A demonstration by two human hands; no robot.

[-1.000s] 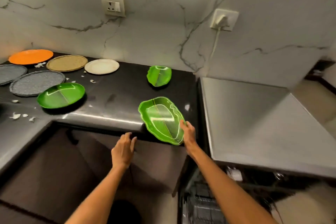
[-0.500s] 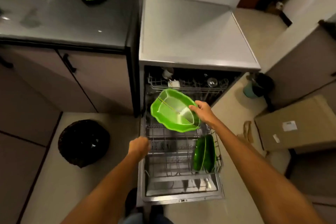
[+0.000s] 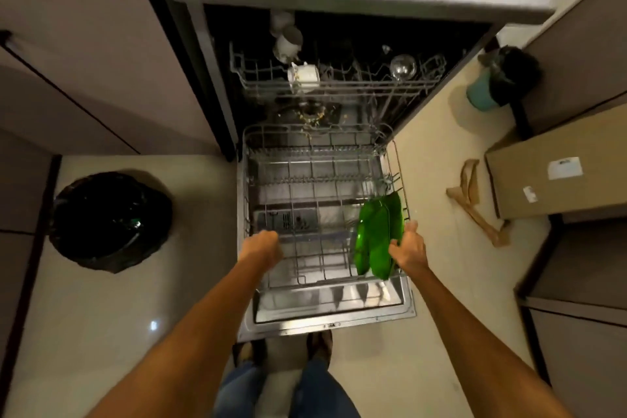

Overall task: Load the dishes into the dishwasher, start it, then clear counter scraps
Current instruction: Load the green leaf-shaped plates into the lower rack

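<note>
The dishwasher stands open with its lower wire rack (image 3: 305, 180) pulled out over the dropped door (image 3: 325, 312). Green leaf-shaped plates (image 3: 375, 237) stand on edge at the rack's right side. My right hand (image 3: 409, 248) grips the nearest green plate at its right rim, holding it upright among the others. My left hand (image 3: 263, 246) hovers over the rack's front left corner, fingers curled with nothing in them. The upper rack (image 3: 339, 78) holds a white cup (image 3: 303, 76) and a glass (image 3: 403, 66).
A black bin (image 3: 110, 220) with a dark liner sits on the floor left of the door. A cardboard box (image 3: 556, 173) and a brown paper strip (image 3: 475, 200) lie to the right. A teal container (image 3: 480, 92) stands by the cabinet. My feet are just below the door.
My right hand carried the green leaf plate from the counter edge down to the lower rack and turned it on edge beside the other green plates. The view tilted down.
</note>
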